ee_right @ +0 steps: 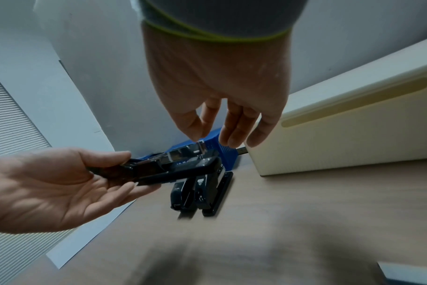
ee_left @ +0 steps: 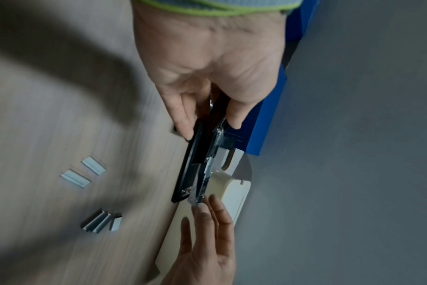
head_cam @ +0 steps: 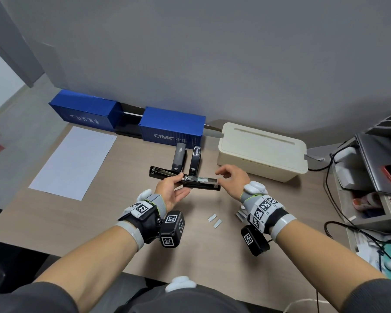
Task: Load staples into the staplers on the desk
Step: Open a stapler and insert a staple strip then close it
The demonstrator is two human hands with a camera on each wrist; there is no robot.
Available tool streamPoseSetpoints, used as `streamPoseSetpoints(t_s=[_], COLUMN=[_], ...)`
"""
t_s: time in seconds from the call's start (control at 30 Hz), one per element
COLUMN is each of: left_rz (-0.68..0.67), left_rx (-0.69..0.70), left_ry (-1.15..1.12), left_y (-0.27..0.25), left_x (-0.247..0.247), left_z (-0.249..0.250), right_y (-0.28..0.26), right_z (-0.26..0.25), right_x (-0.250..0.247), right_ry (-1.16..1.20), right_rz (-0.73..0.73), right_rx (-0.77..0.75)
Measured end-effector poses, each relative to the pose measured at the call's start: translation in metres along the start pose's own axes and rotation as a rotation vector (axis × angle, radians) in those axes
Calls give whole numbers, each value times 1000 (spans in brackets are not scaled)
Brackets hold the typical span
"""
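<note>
My left hand [head_cam: 183, 184] grips a black stapler [head_cam: 202, 185] by its middle, above the desk. Its lid [head_cam: 161, 172] is swung back to the left and the metal magazine [head_cam: 201, 179] lies bare, with a silver strip in the channel. My right hand [head_cam: 219, 178] pinches the magazine's front end [ee_right: 201, 147] between thumb and index. In the left wrist view the right hand's fingertips [ee_left: 205, 209] touch that tip. Two loose staple strips [head_cam: 215, 220] lie on the desk nearer to me, and a small pile of strips [ee_left: 99, 221] lies beside my right wrist.
Two more black staplers [head_cam: 178, 157] [head_cam: 195, 161] lie side by side behind the held one. Behind them stand two blue container-shaped boxes [head_cam: 172, 127]. A cream box [head_cam: 262, 150] sits at the right, a white sheet [head_cam: 75, 161] at the left, shelves and cables far right.
</note>
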State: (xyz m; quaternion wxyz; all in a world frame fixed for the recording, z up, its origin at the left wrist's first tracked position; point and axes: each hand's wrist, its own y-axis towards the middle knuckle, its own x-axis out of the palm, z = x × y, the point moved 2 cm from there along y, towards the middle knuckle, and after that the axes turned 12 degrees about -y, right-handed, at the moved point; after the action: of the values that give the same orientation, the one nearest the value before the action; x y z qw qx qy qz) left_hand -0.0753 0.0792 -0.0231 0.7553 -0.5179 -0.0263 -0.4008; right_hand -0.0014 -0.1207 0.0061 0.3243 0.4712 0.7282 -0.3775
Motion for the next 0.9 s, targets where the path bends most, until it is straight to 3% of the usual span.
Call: streamPoseSetpoints(t_s=[0.13,0.3,0.47,0.7,0.9], left_rz=[60,136,167,189,196], left_rx=[0,9,-38,-47,-57], left_ry=[-43,-34,-41,-57,-65], left_y=[4,9,8,6,6], left_x=[-14,-36,-54,-71,-77], left_z=[0,-6,-18,-24,-27], right_y=[-3,-10,-29,-23,-19], right_z=[14,45,46,38,42], right_x=[3,44,80,101,106], right_ry=[34,-159,-346,-352,-325], right_rz=[26,-323,-486,-510,-461], right_rx=[79,221,262,142,206])
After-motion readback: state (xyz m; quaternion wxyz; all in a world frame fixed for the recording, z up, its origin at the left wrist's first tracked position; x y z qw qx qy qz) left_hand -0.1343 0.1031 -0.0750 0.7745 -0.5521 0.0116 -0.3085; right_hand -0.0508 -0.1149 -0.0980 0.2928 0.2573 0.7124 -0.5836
